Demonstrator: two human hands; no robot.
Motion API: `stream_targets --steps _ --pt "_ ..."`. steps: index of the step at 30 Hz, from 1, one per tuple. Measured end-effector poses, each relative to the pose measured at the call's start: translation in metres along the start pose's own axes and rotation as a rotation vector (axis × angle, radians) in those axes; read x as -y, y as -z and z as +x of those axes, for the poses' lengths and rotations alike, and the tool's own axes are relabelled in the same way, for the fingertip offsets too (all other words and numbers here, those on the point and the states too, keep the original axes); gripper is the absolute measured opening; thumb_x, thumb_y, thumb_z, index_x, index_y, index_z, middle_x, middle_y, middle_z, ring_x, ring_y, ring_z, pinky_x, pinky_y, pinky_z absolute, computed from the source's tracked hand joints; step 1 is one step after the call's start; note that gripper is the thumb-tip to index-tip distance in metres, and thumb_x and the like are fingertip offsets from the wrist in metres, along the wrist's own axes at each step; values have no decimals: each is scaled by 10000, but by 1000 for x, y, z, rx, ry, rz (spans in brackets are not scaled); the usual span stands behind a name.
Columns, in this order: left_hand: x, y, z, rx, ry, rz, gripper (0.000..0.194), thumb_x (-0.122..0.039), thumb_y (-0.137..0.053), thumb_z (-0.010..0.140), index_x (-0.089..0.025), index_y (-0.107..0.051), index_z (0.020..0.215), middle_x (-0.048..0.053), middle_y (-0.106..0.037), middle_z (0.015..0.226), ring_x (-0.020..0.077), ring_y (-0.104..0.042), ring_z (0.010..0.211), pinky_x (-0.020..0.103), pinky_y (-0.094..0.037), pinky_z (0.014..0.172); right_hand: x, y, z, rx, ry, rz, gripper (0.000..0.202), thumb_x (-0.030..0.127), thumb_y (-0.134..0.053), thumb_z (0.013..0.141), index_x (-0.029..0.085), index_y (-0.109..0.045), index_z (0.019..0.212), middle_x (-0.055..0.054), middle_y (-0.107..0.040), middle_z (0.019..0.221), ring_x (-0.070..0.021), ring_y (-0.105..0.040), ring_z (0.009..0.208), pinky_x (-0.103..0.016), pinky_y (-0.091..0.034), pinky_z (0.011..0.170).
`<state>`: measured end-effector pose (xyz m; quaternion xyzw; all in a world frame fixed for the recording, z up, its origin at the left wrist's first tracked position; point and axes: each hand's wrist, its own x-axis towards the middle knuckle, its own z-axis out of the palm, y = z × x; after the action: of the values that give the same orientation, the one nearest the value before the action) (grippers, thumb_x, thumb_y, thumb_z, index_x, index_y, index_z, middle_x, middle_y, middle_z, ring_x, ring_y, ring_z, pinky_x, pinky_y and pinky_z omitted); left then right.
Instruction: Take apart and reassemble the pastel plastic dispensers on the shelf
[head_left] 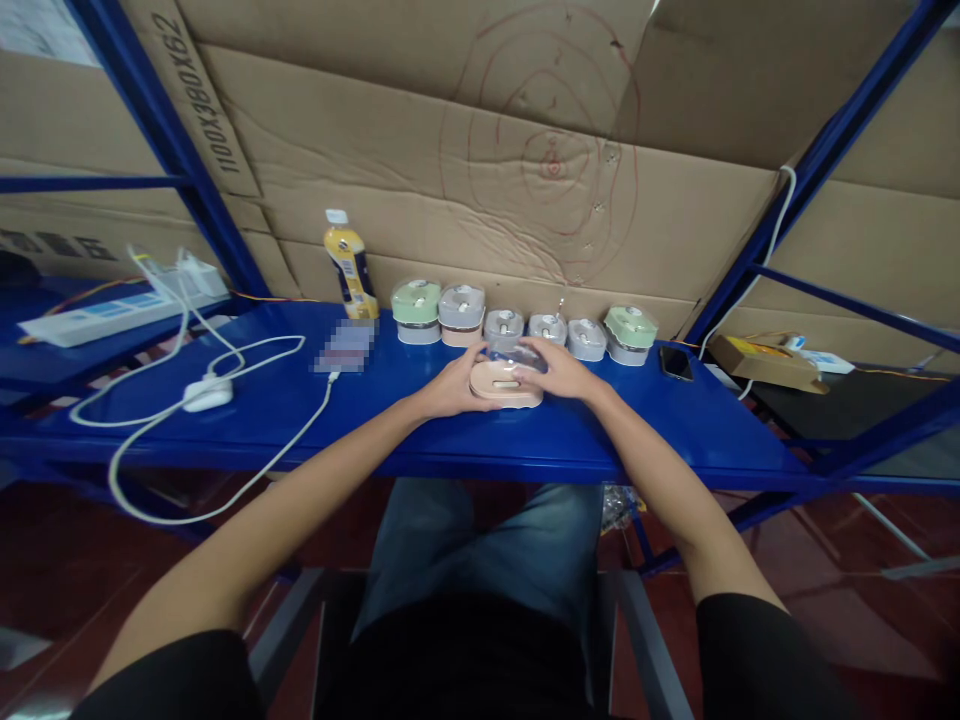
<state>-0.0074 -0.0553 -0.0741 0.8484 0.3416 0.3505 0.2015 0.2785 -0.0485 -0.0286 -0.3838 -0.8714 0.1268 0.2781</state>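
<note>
Near the front edge of the blue table, a pinkish-beige container (499, 378) with a clear cover sits between my two hands. My left hand (456, 385) wraps round its left side. On the right, my right hand (556, 370) grips the clear cover and the container's right side. Behind them stands a row of small containers with clear covers: a green-topped one (417, 302) and a grey-and-pink one (461, 308) at the left, several grey ones (587, 338) in the middle, and another green-topped one (631, 330) at the right.
A yellow bottle (351, 268) stands at the back left of the blue table (390, 430). Beside it lies a blurred-out device with a white cable (300, 440) and adapter (208, 393). A black phone (676, 363) lies at the right, near an open carton (772, 362).
</note>
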Motion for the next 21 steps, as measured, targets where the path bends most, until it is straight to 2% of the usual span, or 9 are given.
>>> stream_targets --steps 1,4,6,9,14,17,21 --pt "0 2 -1 8 -13 22 1089 -612 -943 776 -215 -478 1677 191 -625 1576 432 -626 1450 623 -522 1227 -4 6 -1 -36 -26 18 777 723 -717 974 205 -642 1548 -191 -692 1545 -401 -672 1406 -613 -513 1225" --pt "-3 4 -2 65 -105 97 664 -547 -826 921 -236 -723 1498 163 -647 1478 398 -614 1446 622 -471 1284 -17 23 -5 -110 -139 39 731 713 -647 1018 195 -653 1535 -185 -725 1512 -385 -704 1357 -599 -531 1199" --pt "-7 4 -2 101 -159 128 501 -502 -743 999 -257 -791 1433 159 -627 1485 377 -591 1467 613 -442 1313 -23 28 -7 -130 -198 30 715 718 -636 1023 206 -670 1520 -171 -759 1459 -380 -723 1313 -602 -545 1177" --pt "-12 4 -1 95 -180 143 471 -499 -682 1042 -251 -808 1421 160 -631 1498 377 -558 1498 606 -427 1328 -29 30 -8 -139 -233 17 695 713 -633 1021 218 -688 1505 -155 -773 1444 -375 -727 1307 -602 -545 1180" --pt "0 19 0 -80 -42 171 498 -590 -653 1025 -185 -850 1236 180 -651 1491 393 -585 1468 595 -460 1299 -31 36 -9 -122 -268 -2 758 734 -687 974 237 -674 1546 -159 -720 1544 -393 -692 1392 -602 -514 1232" --pt "14 31 0 -159 112 208 496 -638 -697 964 -189 -852 1105 168 -708 1339 397 -636 1372 598 -513 1237 -30 45 -12 -32 -282 -46 842 706 -813 881 223 -673 1556 -168 -745 1497 -408 -719 1338 -600 -551 1189" --pt "25 36 -2 -164 245 231 501 -697 -751 897 -206 -833 956 135 -724 1097 400 -680 1248 603 -559 1156 -29 49 -14 145 -331 -111 900 670 -931 765 204 -724 1506 -184 -765 1461 -430 -750 1290 -589 -592 1139"
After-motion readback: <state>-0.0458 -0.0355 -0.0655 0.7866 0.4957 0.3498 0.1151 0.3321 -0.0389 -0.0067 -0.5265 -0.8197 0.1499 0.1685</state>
